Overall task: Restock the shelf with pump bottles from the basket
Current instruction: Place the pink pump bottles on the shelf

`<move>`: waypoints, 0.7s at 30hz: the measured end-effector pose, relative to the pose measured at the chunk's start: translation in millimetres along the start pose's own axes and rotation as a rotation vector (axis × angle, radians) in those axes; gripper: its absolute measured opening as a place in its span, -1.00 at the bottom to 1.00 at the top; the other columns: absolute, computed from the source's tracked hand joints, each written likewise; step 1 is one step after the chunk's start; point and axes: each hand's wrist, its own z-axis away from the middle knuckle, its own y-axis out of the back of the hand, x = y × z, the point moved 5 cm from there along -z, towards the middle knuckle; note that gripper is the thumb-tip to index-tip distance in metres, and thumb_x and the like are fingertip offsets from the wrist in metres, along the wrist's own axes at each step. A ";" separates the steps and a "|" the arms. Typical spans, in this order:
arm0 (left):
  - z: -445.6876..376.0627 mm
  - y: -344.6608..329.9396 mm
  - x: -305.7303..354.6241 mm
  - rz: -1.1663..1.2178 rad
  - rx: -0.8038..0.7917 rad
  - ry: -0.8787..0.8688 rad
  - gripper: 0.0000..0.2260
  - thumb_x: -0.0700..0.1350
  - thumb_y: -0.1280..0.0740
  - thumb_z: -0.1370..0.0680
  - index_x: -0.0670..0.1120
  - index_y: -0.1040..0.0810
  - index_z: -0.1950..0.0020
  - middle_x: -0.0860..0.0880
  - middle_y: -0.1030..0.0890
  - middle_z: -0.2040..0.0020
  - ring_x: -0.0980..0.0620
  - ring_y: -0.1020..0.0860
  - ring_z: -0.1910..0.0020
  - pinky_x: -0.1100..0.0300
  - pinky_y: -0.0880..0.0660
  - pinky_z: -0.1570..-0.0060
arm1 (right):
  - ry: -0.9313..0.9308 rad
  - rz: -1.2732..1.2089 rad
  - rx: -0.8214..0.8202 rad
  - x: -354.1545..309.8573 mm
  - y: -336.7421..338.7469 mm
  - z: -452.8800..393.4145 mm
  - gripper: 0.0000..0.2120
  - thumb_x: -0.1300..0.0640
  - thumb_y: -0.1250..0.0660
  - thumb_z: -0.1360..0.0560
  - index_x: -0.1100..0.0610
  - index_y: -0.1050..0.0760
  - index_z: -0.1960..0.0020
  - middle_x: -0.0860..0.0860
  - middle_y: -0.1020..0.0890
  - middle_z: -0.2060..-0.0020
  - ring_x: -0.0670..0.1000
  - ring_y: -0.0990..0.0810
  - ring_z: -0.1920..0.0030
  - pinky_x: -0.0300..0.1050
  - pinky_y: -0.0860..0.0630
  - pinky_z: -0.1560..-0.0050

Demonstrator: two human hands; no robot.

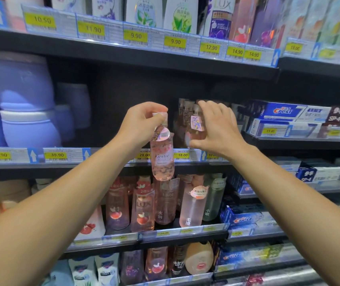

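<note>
The left hand (142,122) pinches a pink pump bottle (162,155) by its top, hanging just in front of the middle shelf (61,165). The right hand (214,129) grips another bottle (196,126) already on the shelf. No basket is visible, so I cannot tell how many remain.

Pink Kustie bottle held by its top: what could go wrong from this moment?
1. The left hand grips the pink pump bottle only at its pump top, its body hanging in front of the shelf edge; it might slip or knock the price tags.
2. The right hand holds a bottle on the shelf with others close behind; nudging it could topple them.
</note>
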 end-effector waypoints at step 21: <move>0.0 -5.6 2.5 -0.033 0.012 0.000 -0.87 -0.12 -0.34 -0.58 0.09 -0.64 -0.01 -0.01 -0.66 -0.03 0.01 -0.62 0.02 0.13 -0.51 0.16 | 0.034 0.304 0.026 4.2 -19.9 -17.1 -0.22 -0.22 -0.52 -0.28 0.09 -0.25 -0.32 0.05 -0.46 -0.18 0.21 -0.35 -0.23 0.21 -0.20 -0.31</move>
